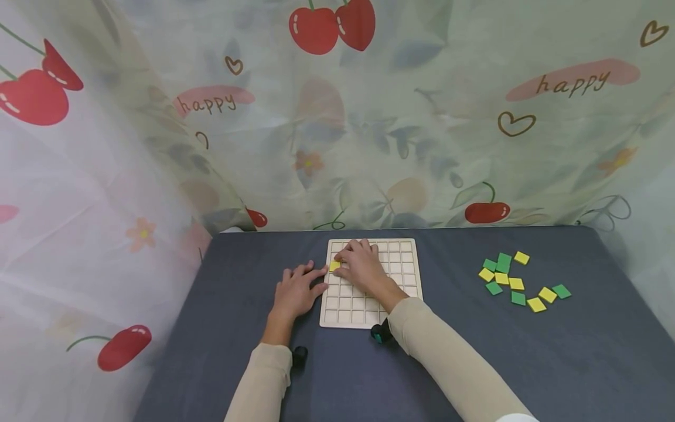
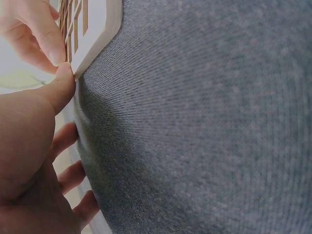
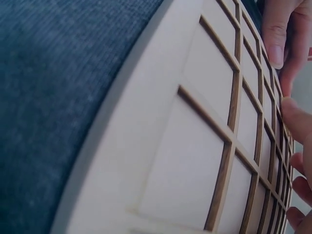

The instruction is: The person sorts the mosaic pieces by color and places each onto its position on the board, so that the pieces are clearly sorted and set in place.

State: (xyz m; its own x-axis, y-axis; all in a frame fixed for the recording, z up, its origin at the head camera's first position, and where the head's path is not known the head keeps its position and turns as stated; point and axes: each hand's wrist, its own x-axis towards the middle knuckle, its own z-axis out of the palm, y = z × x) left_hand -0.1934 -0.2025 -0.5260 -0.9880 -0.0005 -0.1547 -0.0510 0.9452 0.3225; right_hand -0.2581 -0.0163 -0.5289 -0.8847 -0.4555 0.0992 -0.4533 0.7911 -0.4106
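A pale wooden grid board (image 1: pixel 345 316) lies on the table. A square yellow tile (image 1: pixel 334 266) sits in its left column, above the middle. My right hand (image 1: pixel 362 266) reaches over the board from the right, its thumb and index finger pinching the tile at its edges; the wrist views do not show the tile. My left hand (image 1: pixel 296 291) lies beside the board's left edge, fingers spread and slightly bent. In the left wrist view, its thumb (image 2: pixel 62 85) touches the board's rim (image 2: pixel 105 36) close to the fingers of the right hand (image 2: pixel 36 31).
Loose green tiles (image 1: pixel 503 262) and yellow tiles (image 1: pixel 537 305) are scattered on the right of the dark table cloth (image 1: pixel 464 351). A printed curtain (image 1: pixel 369 129) hangs behind the table and along its left side. Black wrist devices (image 1: pixel 381 332) sit under both wrists.
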